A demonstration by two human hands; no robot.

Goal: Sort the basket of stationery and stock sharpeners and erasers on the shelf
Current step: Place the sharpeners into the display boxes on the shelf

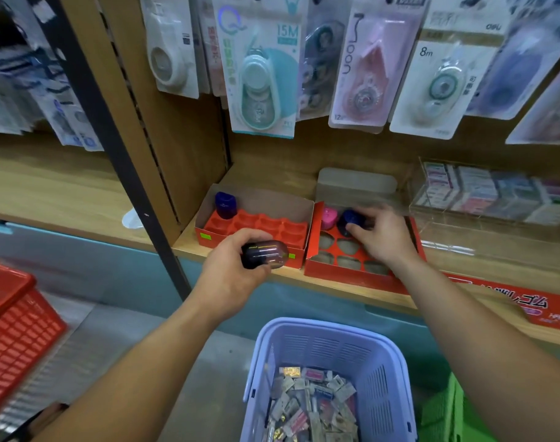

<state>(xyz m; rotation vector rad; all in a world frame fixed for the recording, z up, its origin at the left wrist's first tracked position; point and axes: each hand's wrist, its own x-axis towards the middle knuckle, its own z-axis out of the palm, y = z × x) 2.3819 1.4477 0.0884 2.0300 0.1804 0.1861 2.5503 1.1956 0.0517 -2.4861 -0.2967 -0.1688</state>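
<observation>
Two red display boxes stand on the wooden shelf (336, 285). The left box (272, 228) holds one blue sharpener (226, 204) in its back left slot. In front of that box my left hand (230, 269) grips a dark purple sharpener (264, 254) lying sideways. My right hand (383, 234) holds a blue sharpener (352, 220) over the back row of the right box (313, 263), beside a pink sharpener (329, 217). Below, a lilac basket (329, 349) holds several small packets of stationery.
Correction tape packs (262, 74) hang on the back panel above the boxes. A clear case of small boxed erasers (495, 193) stands to the right. A red basket (14, 323) sits on the floor at left, a green crate (444, 409) at right. A black upright post (112, 148) divides the shelving.
</observation>
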